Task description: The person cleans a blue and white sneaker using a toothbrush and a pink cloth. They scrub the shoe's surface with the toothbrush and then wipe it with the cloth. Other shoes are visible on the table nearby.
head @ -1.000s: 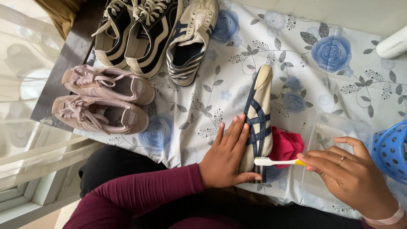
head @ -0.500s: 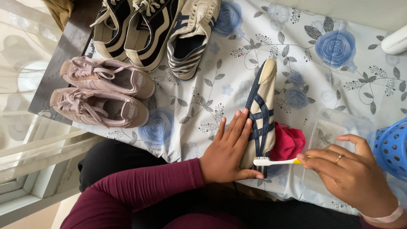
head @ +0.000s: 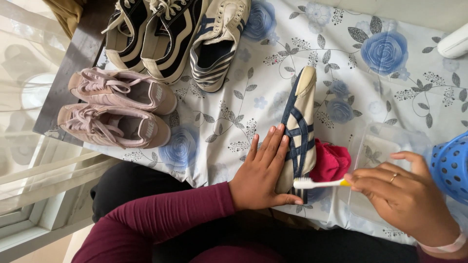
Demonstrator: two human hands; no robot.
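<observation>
A cream sneaker with navy stripes (head: 301, 124) lies on its side on the flowered cloth (head: 370, 92). My left hand (head: 264, 169) lies flat against its sole side, thumb under the heel, holding it in place. My right hand (head: 407, 195) grips a toothbrush with a yellow handle (head: 319, 183); the white bristle head touches the sneaker's heel near my left thumb. A red cloth (head: 332, 162) lies bunched right of the sneaker.
Two pink sneakers (head: 117, 109) sit at the left edge of the table. Black-and-white sneakers (head: 151, 34) and a striped cream sneaker (head: 219, 41) stand at the back. A clear plastic tub (head: 375, 146) and a blue perforated basket (head: 451, 165) are on the right.
The toothbrush head has shifted a little along the sneaker's heel. My left hand keeps its hold on the sneaker.
</observation>
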